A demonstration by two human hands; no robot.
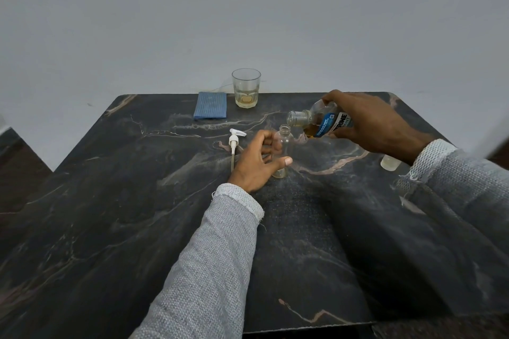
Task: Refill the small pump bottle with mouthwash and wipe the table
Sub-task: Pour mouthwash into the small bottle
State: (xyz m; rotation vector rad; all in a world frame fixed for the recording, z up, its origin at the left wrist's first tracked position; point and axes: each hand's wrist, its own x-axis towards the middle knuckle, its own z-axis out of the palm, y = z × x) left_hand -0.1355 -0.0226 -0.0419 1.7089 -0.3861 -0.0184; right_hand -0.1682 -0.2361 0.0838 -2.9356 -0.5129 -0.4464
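Observation:
A small clear bottle (285, 143) stands upright and uncapped on the dark marble table (137, 201). My left hand (256, 165) curls around its left side and holds it. My right hand (369, 124) grips the mouthwash bottle (322, 121), which has a blue label and amber liquid and is tipped almost level. Its open neck sits just above and to the right of the small bottle's mouth. No stream is visible. The white pump head (235, 140) with its tube lies on the table left of my left hand.
A folded blue cloth (210, 109) lies at the back edge. Beside it stands a glass (246, 88) with a little amber liquid. A pale cap (389, 164) sits on the table under my right wrist. A grey wall rises behind the table.

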